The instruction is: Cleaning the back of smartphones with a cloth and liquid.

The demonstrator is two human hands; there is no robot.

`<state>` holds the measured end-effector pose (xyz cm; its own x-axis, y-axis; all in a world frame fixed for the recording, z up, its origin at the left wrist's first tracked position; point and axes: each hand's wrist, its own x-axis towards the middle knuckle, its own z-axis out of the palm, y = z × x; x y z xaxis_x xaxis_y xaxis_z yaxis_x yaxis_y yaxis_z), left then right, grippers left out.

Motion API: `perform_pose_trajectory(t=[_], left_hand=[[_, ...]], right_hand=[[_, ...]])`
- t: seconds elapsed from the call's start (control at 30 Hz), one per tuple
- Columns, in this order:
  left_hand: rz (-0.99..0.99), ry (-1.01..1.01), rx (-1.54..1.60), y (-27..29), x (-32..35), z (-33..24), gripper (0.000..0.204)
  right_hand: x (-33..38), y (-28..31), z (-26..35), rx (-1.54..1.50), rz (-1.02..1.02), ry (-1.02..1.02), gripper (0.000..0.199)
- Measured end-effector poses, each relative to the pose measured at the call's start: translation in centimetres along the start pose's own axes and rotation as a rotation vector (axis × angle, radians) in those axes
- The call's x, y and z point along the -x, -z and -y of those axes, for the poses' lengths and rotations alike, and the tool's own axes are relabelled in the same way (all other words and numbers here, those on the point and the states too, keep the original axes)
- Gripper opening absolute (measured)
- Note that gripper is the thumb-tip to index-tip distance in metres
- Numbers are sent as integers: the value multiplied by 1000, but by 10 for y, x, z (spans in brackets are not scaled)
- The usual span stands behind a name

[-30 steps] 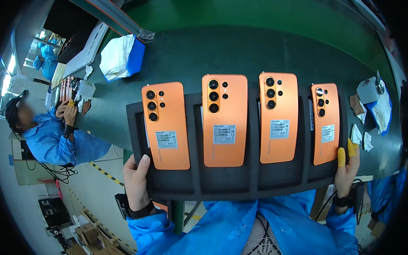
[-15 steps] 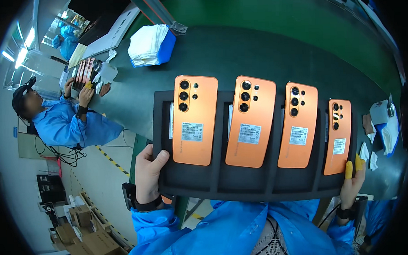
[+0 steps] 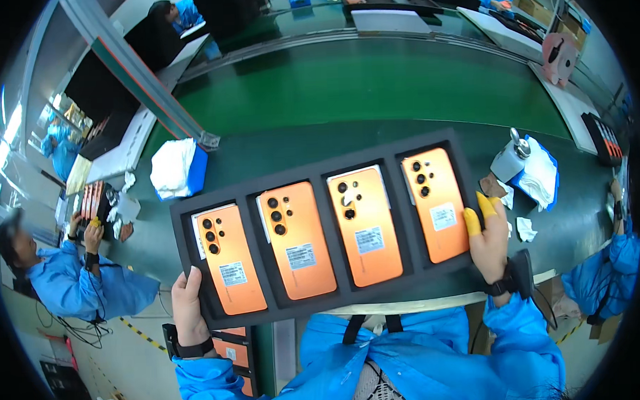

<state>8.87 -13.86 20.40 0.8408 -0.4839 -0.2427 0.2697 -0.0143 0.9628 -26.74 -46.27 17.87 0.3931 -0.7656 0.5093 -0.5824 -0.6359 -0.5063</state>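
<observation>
A black foam tray (image 3: 409, 228) is held up between my two hands, its right end tilted farther away. Several orange phones lie in its compartments, camera side up, each with a white label: a leftmost phone (image 3: 245, 291), a second phone (image 3: 316, 278), a third phone (image 3: 382, 268) and a rightmost phone (image 3: 452, 241). My left hand (image 3: 188, 307) grips the tray's left end, thumb on the rim, other fingers hidden beneath. My right hand (image 3: 489, 247), with yellow finger cots on two fingers, holds the right end; its thumb side is partly hidden.
On the green bench (image 3: 244, 150) stand white cloths in a blue box (image 3: 172, 168) to the left, and a dispenser bottle (image 3: 510, 159) beside more cloths (image 3: 541, 171) to the right. A co-worker (image 3: 83, 279) sits at left. More orange phones (image 3: 231, 353) lie below my left hand.
The tray has moved left and lower in the picture, and its right end now tilts away. My view has swung up, showing the far side of the bench. Both hands keep their grip.
</observation>
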Motion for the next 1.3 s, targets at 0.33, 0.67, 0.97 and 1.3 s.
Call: perform_pose_trajectory(t=[0.33,0.67,0.97,1.3], left_hand=[[-19,5,17,-30,-91,-13,43],[153,-37,161,-193,-211,-36,33],[593,3,-100,-286,-210,-18,90],[5,-458,-411,-321,-323,35,64]], right_hand=[[-14,-51,29,-167,-8,158,55],[0,-61,19,-359,198,219,41],[-3,-64,15,-443,355,209,33],[5,-58,17,-450,467,215,26]])
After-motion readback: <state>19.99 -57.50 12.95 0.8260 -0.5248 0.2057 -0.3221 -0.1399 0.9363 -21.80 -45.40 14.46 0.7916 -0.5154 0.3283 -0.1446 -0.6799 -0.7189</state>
